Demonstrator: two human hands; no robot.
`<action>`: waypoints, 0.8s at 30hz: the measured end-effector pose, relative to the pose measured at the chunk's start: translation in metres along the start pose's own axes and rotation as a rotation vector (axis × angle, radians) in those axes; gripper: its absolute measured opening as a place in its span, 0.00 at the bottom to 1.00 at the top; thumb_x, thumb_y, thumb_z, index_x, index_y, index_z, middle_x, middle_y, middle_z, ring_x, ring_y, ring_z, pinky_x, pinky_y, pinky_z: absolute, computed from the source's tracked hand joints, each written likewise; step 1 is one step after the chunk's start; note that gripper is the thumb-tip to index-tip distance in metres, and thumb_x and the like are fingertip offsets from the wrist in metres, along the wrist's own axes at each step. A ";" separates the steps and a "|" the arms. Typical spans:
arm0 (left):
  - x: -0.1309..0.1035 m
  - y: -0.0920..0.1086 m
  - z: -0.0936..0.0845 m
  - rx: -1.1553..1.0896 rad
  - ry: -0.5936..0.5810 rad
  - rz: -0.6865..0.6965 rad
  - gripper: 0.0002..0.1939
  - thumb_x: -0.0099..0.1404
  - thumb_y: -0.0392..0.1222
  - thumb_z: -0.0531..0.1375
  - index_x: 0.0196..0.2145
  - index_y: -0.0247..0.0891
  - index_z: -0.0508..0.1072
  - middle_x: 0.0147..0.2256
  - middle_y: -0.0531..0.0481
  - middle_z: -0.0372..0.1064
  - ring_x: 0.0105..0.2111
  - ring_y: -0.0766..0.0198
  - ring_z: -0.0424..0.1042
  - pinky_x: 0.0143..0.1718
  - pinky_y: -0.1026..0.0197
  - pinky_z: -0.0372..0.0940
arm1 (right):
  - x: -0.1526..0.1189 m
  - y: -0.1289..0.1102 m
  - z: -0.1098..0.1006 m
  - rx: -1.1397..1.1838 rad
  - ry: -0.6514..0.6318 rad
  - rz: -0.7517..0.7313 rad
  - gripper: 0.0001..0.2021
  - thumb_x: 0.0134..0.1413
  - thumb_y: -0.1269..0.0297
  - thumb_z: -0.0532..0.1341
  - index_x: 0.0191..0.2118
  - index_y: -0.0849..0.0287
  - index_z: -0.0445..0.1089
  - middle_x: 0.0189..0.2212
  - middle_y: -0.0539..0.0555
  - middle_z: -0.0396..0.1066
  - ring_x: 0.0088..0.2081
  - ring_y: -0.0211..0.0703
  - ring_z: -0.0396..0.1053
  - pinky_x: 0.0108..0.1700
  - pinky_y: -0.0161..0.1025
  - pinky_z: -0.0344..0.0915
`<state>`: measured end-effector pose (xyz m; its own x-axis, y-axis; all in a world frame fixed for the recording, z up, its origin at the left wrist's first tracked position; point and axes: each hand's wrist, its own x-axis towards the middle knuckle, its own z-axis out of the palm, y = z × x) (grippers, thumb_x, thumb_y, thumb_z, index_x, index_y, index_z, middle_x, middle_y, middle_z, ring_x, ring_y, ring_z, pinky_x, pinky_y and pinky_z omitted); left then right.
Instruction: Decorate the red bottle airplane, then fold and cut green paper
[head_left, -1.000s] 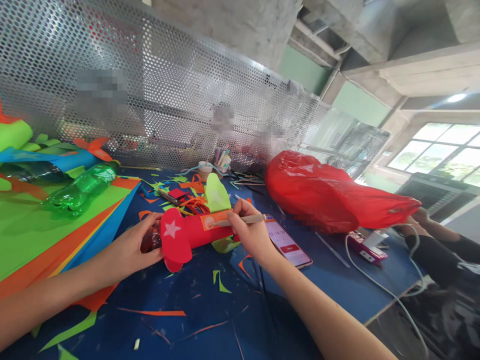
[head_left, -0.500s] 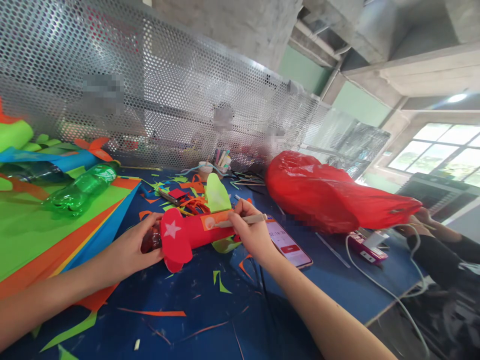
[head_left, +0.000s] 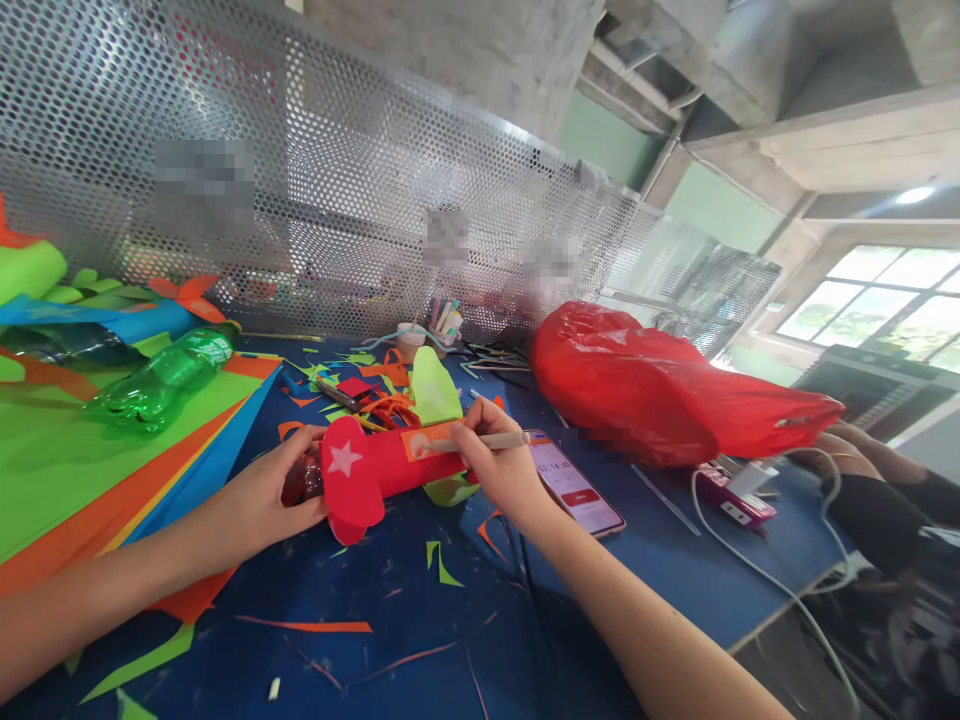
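The left grip (head_left: 294,490) was closed round a brown plastic bottle wrapped in red paper (head_left: 401,460), orange-banded, white-starred. The right grip (head_left: 480,445) pinched a beige pen (head_left: 506,438) above its band.

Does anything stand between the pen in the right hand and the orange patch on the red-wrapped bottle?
Nothing visible does: the pen, held in the right hand, points onto the orange patch; the left hand grips the bottle, clear of the patch.

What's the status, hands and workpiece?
Left hand gripping bottle end. Right hand holding marker at orange patch on red wrap. Phone close beside right hand; green offcuts nearby.
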<state>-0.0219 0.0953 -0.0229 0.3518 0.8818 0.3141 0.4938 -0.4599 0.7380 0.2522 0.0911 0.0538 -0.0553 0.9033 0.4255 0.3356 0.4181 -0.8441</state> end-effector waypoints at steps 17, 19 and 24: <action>0.000 -0.006 0.001 0.032 0.012 0.019 0.30 0.65 0.53 0.59 0.61 0.42 0.60 0.55 0.40 0.72 0.51 0.45 0.74 0.52 0.45 0.69 | -0.001 -0.001 0.000 0.005 -0.023 -0.036 0.11 0.48 0.61 0.59 0.22 0.53 0.55 0.18 0.43 0.55 0.21 0.35 0.51 0.24 0.36 0.49; 0.000 -0.006 0.001 0.025 0.016 0.014 0.30 0.64 0.53 0.60 0.61 0.42 0.59 0.55 0.40 0.72 0.52 0.45 0.74 0.52 0.46 0.69 | -0.002 -0.002 0.000 0.004 -0.022 -0.039 0.11 0.49 0.60 0.59 0.22 0.53 0.56 0.18 0.43 0.56 0.21 0.34 0.51 0.24 0.35 0.48; 0.000 -0.007 0.001 0.027 0.000 0.019 0.30 0.65 0.53 0.60 0.61 0.42 0.59 0.56 0.39 0.71 0.53 0.46 0.74 0.53 0.45 0.69 | -0.003 -0.004 0.001 -0.003 -0.032 -0.032 0.11 0.49 0.60 0.59 0.23 0.53 0.56 0.17 0.42 0.56 0.20 0.34 0.51 0.23 0.35 0.49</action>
<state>-0.0241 0.0987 -0.0287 0.3612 0.8730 0.3277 0.5085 -0.4790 0.7155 0.2500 0.0874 0.0553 -0.0960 0.8920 0.4417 0.3360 0.4467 -0.8292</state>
